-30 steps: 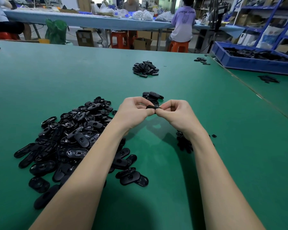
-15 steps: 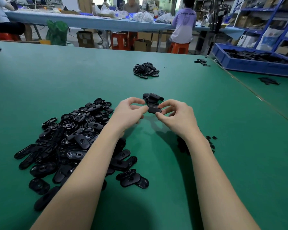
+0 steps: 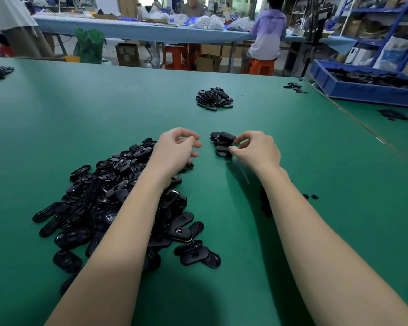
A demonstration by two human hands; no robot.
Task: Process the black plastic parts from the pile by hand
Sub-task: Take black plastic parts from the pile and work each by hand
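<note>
Parts [image 3: 118, 203] lay heaped on the table [image 3: 292, 161] under the left forearm; the left hand [image 3: 174, 149] hovered loosely curled, empty, while the right hand [image 3: 257, 149] pinched one part [image 3: 223, 152] at the small stack [image 3: 222, 140].

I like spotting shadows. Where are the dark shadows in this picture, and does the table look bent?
Head view: soft shadows fall on the green table beneath both forearms and beside the right hand; the wide lens bows the table's edges; the big pile of black parts looks sharp, the background workers slightly soft.
</note>
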